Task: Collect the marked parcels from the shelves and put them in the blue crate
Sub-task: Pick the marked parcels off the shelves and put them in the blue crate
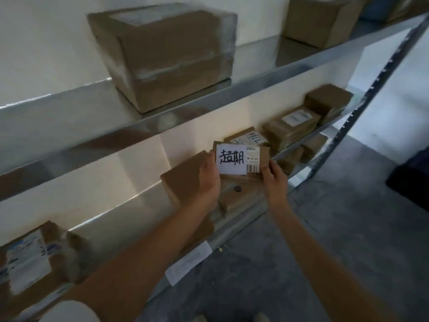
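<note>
A small flat cardboard parcel with a white paper marked in black handwriting and a barcode label is held up in front of the middle shelf. My left hand grips its left edge and my right hand grips its right edge. Under it lie other brown parcels on the shelf. At the far right edge a dark blue shape stands on the floor, perhaps the crate; I cannot tell for sure.
A large taped box and another box sit on the upper shelf. More parcels line the middle shelf to the right; a labelled one lies at the left. A slanted metal upright stands on the right. Grey concrete floor lies below.
</note>
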